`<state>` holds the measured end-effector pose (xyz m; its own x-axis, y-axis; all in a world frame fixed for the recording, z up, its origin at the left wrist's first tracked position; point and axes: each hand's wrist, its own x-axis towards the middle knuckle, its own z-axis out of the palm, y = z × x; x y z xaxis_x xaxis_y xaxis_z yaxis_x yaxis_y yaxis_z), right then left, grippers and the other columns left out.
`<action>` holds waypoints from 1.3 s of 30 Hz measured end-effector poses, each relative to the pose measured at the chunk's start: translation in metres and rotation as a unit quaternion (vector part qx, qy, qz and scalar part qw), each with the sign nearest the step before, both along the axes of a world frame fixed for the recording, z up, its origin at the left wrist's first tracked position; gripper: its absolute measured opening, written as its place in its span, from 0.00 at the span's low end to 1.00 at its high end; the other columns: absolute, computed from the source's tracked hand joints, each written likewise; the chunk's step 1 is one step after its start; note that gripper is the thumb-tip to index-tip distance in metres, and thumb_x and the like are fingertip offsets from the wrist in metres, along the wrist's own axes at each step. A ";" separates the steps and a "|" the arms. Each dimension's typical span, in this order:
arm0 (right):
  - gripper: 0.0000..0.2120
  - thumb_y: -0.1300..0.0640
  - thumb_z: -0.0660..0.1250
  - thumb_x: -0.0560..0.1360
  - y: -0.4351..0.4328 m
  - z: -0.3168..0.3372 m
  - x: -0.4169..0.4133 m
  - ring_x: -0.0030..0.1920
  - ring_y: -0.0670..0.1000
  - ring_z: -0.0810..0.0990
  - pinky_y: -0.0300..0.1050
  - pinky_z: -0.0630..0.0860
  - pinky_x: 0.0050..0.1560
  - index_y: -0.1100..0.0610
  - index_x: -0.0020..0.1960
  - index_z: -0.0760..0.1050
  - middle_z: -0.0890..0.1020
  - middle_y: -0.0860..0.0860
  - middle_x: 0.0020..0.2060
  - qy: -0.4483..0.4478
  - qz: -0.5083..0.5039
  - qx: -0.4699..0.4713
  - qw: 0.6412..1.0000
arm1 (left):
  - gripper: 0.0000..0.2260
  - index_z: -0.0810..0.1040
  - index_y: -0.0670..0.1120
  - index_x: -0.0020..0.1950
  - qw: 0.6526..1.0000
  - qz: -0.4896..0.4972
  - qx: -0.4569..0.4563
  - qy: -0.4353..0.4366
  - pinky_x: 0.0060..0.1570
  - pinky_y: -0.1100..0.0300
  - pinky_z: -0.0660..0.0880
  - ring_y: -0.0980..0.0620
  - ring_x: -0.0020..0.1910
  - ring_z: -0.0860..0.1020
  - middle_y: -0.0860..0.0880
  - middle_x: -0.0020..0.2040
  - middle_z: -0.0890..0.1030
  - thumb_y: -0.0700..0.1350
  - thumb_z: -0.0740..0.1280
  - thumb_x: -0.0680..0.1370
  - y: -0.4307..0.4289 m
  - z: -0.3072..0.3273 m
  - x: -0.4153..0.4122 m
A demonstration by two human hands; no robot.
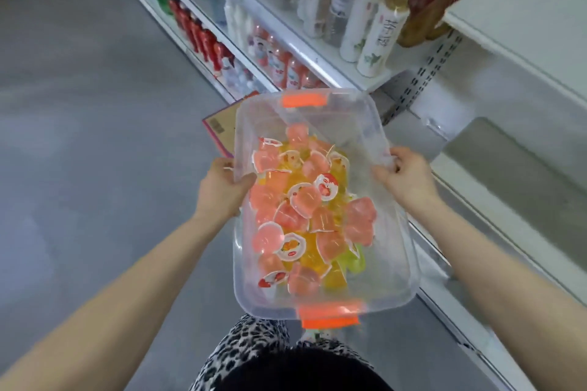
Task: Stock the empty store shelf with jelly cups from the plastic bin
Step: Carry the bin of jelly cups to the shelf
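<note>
Head view. Gripping plastic bin point(365, 124) by its long rims, left hand point(222, 184) on left, right hand point(406, 178) on right; jelly cups point(305, 216) heaped inside, above floor point(95, 105). Hold level, carry right to empty shelf point(514, 168), set down before picking cups.

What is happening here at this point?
A person stands in a store aisle holding a clear plastic bin by its long sides, the left hand gripping one rim and the right hand the other. The bin holds a pile of pink, yellow and green jelly cups. The empty shelf lies to the right with no cups on it yet; bottles fill the shelves ahead.
</note>
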<state>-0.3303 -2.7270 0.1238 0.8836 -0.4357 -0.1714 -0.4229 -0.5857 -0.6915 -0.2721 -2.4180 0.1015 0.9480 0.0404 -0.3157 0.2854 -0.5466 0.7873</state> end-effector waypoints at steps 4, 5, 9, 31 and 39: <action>0.16 0.55 0.74 0.71 0.030 -0.007 0.070 0.41 0.55 0.77 0.45 0.68 0.38 0.58 0.56 0.77 0.81 0.54 0.41 0.020 0.070 -0.011 0.997 | 0.17 0.70 0.45 0.58 0.999 0.047 0.005 0.015 0.23 0.59 0.71 0.45 0.23 0.77 0.44 0.40 0.80 0.46 0.69 0.72 0.038 -0.005 0.034; 0.17 0.55 0.74 0.71 0.035 -0.011 0.084 0.41 0.54 0.77 0.43 0.66 0.37 0.58 0.57 0.77 0.81 0.54 0.42 0.025 0.082 -0.009 0.996 | 0.17 0.69 0.45 0.58 0.998 0.054 0.008 0.018 0.23 0.60 0.70 0.47 0.22 0.76 0.45 0.39 0.79 0.46 0.69 0.72 0.045 -0.007 0.041; 0.20 0.54 0.73 0.72 0.051 -0.019 0.137 0.43 0.52 0.78 0.42 0.66 0.41 0.57 0.61 0.75 0.82 0.53 0.47 0.036 0.120 -0.024 0.992 | 0.15 0.68 0.48 0.56 0.996 0.080 0.021 0.023 0.22 0.64 0.69 0.49 0.21 0.77 0.47 0.32 0.78 0.46 0.68 0.72 0.063 -0.014 0.069; 0.16 0.51 0.64 0.77 0.065 -0.056 0.328 0.37 0.45 0.76 0.44 0.67 0.40 0.51 0.64 0.69 0.75 0.42 0.34 0.060 0.306 -0.095 0.946 | 0.18 0.67 0.47 0.59 0.962 0.267 -0.037 0.054 0.27 0.59 0.75 0.48 0.25 0.80 0.54 0.31 0.76 0.47 0.69 0.73 0.040 -0.036 0.128; 0.36 0.64 0.70 0.68 0.087 -0.035 0.291 0.63 0.61 0.70 0.56 0.71 0.62 0.57 0.73 0.60 0.72 0.60 0.63 -0.098 0.437 -0.403 0.798 | 0.34 0.62 0.47 0.75 0.969 0.075 0.225 -0.064 0.67 0.45 0.67 0.40 0.69 0.63 0.40 0.69 0.64 0.39 0.73 0.71 0.041 -0.011 0.142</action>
